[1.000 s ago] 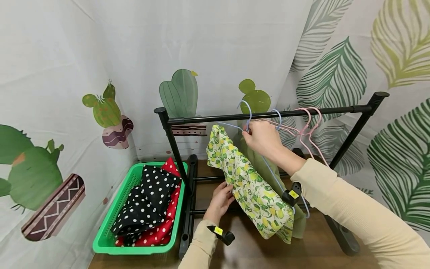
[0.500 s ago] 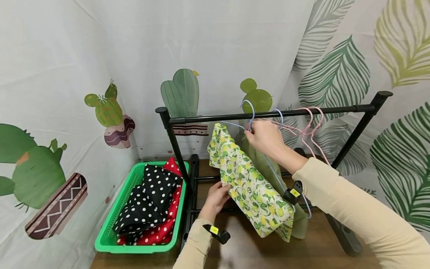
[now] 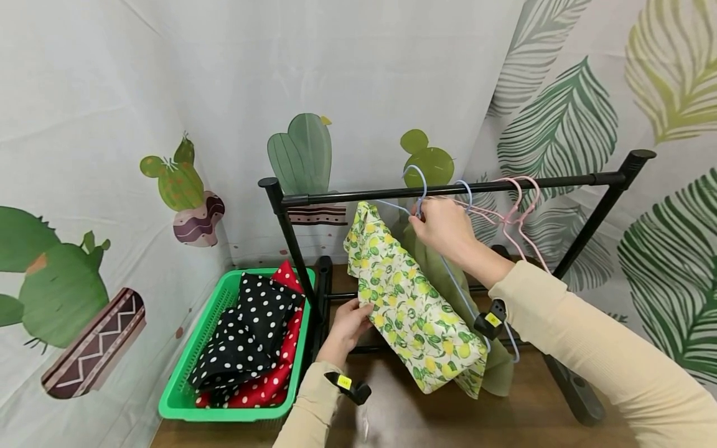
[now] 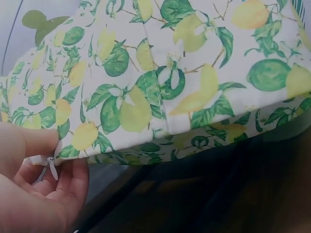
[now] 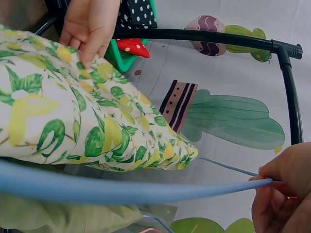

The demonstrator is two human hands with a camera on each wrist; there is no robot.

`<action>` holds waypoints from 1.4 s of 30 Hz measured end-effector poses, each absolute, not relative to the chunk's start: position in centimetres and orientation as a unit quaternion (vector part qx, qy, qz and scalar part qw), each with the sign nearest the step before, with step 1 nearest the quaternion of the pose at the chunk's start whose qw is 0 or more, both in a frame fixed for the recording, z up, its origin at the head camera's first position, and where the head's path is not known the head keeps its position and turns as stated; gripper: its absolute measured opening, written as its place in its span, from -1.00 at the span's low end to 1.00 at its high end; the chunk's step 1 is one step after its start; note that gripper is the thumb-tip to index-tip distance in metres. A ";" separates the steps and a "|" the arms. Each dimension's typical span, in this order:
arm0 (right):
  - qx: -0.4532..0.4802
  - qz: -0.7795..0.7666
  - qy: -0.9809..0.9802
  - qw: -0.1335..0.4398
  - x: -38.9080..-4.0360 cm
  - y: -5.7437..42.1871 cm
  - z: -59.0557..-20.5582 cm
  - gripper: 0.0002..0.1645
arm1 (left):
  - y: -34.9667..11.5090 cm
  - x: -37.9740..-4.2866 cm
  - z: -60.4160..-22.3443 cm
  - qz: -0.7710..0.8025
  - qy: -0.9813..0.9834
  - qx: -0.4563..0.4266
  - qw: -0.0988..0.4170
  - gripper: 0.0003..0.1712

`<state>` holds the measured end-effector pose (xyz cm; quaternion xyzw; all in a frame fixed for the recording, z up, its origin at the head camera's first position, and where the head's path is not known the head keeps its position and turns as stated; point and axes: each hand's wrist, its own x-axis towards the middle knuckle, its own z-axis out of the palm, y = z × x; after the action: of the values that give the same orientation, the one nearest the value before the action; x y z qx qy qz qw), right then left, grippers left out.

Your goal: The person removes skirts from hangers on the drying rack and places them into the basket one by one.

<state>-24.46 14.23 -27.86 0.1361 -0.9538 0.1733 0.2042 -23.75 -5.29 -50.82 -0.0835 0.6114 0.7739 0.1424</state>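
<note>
A lemon-print garment hangs aslant from one arm of a blue hanger; the hanger's other arm is bare. My right hand pinches that hanger at its neck, just below the hook, in front of the rack's bar. Whether the hook rests on the bar I cannot tell. My left hand pinches the garment's left edge between thumb and fingers. A small white zipper pull dangles by those fingers in the left wrist view. Behind the print hangs an olive-green garment, partly hidden.
A black clothes rack stands on a brown table. Pink hangers hang at its right. To the left, a green basket holds black polka-dot cloth and red polka-dot cloth. Patterned curtains surround it.
My left hand has moved left with the garment's edge, spreading the lemon print wider. My right hand has shifted slightly right with the hanger, then stayed nearly in place.
</note>
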 end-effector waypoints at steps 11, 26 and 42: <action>0.132 0.174 -0.953 0.209 -24.5 14.6 -27.9 -0.80 | -7.6 -23.5 -48.4 0.754 0.642 -0.040 0.133 -0.53; 0.134 0.160 -0.953 0.219 -24.6 14.6 -28.2 -0.81 | -9.7 -23.1 -45.5 0.736 0.669 -0.007 0.108 -0.64; 0.133 0.164 -0.952 0.222 -24.7 14.5 -28.5 -0.83 | -11.5 -22.6 -42.5 0.701 0.707 0.011 0.094 -0.72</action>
<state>-24.68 14.48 -28.50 0.1328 -0.9518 0.1642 0.2223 -22.64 -11.52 -42.46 0.0106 0.7069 0.7010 0.0938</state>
